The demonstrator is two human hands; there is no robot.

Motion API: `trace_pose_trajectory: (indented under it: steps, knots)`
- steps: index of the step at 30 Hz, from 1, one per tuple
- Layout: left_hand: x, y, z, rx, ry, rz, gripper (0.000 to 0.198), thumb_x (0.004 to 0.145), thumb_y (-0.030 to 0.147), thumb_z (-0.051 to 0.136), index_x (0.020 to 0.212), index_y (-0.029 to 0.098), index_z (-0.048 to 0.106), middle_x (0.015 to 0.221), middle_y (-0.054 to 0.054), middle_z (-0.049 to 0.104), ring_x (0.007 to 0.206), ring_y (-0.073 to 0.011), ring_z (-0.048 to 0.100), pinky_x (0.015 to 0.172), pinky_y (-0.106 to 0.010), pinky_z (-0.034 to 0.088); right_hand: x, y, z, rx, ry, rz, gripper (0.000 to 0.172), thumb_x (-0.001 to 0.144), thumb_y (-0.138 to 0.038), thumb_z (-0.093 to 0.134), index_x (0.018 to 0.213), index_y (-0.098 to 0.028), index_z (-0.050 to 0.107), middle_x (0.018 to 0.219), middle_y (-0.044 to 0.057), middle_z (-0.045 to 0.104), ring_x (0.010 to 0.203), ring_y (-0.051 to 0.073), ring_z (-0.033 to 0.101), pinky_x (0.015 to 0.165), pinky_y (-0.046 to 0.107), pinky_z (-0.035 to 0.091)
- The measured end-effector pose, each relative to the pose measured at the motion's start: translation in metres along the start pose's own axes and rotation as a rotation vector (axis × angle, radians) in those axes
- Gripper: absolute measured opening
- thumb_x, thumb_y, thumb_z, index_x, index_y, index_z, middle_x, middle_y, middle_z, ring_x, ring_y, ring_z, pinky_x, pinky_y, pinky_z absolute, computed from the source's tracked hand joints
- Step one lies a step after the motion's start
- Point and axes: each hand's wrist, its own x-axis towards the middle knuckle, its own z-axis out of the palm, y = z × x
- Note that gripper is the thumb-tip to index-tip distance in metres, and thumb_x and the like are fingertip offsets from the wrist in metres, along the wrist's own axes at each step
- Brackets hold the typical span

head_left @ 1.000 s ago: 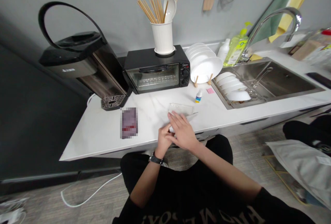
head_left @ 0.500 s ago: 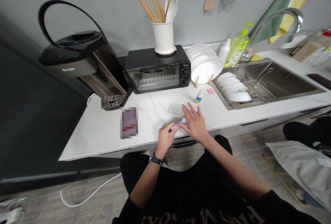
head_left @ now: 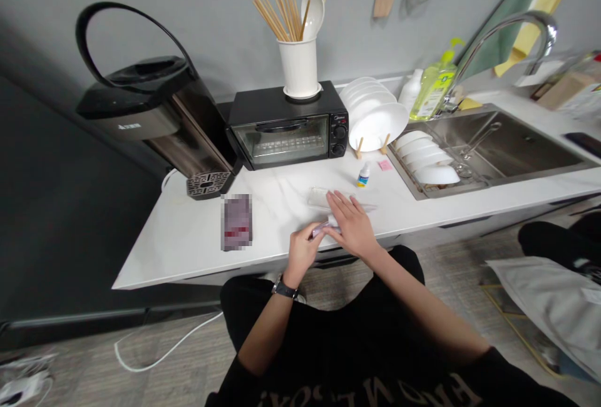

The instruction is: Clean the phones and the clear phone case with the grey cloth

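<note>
My left hand (head_left: 303,250), with a dark watch on its wrist, is closed on the near end of a thin flat lilac object (head_left: 319,229), possibly a phone; its kind is not clear. My right hand (head_left: 354,225) lies over the far end, fingers straight and together, thumb along the near side. A small white piece (head_left: 333,221), soft-looking, shows between that thumb and the fingers. Beyond the fingertips a clear plastic case (head_left: 318,197) lies on the white counter (head_left: 277,200), partly hidden by the right hand. A small bottle (head_left: 363,175) with a blue and yellow label stands behind it.
A pink packet (head_left: 385,165) lies near the sink (head_left: 516,172), which holds white bowls (head_left: 429,163). A toaster oven (head_left: 286,131), a plate rack with white plates (head_left: 375,122) and a tall dispenser (head_left: 178,119) line the back. A pixelated item (head_left: 237,222) lies left.
My right hand's fingers have drawn closer together and shifted slightly over the lilac object, which now shows less. The view has shifted slightly.
</note>
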Motion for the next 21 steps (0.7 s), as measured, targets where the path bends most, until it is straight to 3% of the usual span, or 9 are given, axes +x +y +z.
trace_pose_trajectory:
  steps: [4, 8, 12, 16, 19, 21]
  knots:
    - [0.0, 0.002, 0.001, 0.002, -0.004, -0.016, 0.025, 0.093, 0.039, 0.066, 0.101, 0.019, 0.078, 0.086, -0.001, 0.076, 0.072, -0.0142, 0.063, 0.069, -0.022, 0.05, -0.003, 0.005, -0.001, -0.041, 0.036, 0.044, 0.074, 0.106, -0.053, 0.041, 0.164, -0.01, 0.024, 0.165, 0.016, 0.039, 0.158, 0.034, 0.024, 0.126, 0.06, 0.018]
    - [0.003, -0.009, 0.0, 0.019, 0.029, 0.067, 0.02, 0.09, 0.031, 0.062, 0.078, 0.018, 0.071, 0.065, 0.0, 0.067, 0.06, -0.015, 0.057, 0.061, -0.025, 0.048, 0.005, -0.036, 0.009, 0.004, -0.005, -0.063, 0.082, 0.104, -0.056, 0.044, 0.164, -0.005, 0.021, 0.167, 0.018, 0.035, 0.16, 0.033, 0.018, 0.128, 0.06, 0.015]
    - [0.004, -0.018, -0.002, 0.022, 0.032, 0.107, 0.018, 0.084, 0.027, 0.063, 0.069, 0.017, 0.066, 0.067, -0.006, 0.069, 0.063, -0.0192, 0.06, 0.064, -0.03, 0.051, 0.011, -0.064, 0.017, 0.051, -0.022, -0.146, 0.09, 0.101, -0.059, 0.047, 0.164, -0.001, 0.018, 0.17, 0.019, 0.026, 0.16, 0.031, 0.018, 0.128, 0.052, 0.02]
    - [0.001, -0.012, -0.001, 0.024, 0.023, 0.074, 0.022, 0.09, 0.029, 0.06, 0.075, 0.017, 0.07, 0.064, -0.001, 0.067, 0.059, -0.0152, 0.056, 0.06, -0.026, 0.048, 0.007, -0.034, 0.01, 0.037, -0.028, -0.105, 0.083, 0.104, -0.057, 0.042, 0.165, -0.006, 0.017, 0.168, 0.018, 0.032, 0.157, 0.03, 0.027, 0.127, 0.051, 0.024]
    - [-0.001, -0.001, 0.0, 0.013, 0.006, 0.011, 0.022, 0.094, 0.035, 0.063, 0.099, 0.018, 0.076, 0.083, -0.001, 0.076, 0.069, -0.0141, 0.061, 0.069, -0.024, 0.05, 0.001, 0.004, 0.001, 0.003, -0.001, -0.008, 0.079, 0.106, -0.055, 0.039, 0.166, -0.011, 0.015, 0.166, 0.018, 0.036, 0.157, 0.031, 0.029, 0.125, 0.055, 0.025]
    - [0.0, 0.004, 0.0, 0.012, 0.0, -0.021, 0.026, 0.093, 0.04, 0.068, 0.105, 0.019, 0.077, 0.09, -0.002, 0.078, 0.074, -0.0147, 0.064, 0.073, -0.024, 0.051, -0.001, 0.019, -0.003, -0.025, 0.026, 0.047, 0.078, 0.106, -0.055, 0.038, 0.167, -0.012, 0.014, 0.167, 0.017, 0.035, 0.158, 0.032, 0.025, 0.126, 0.057, 0.023]
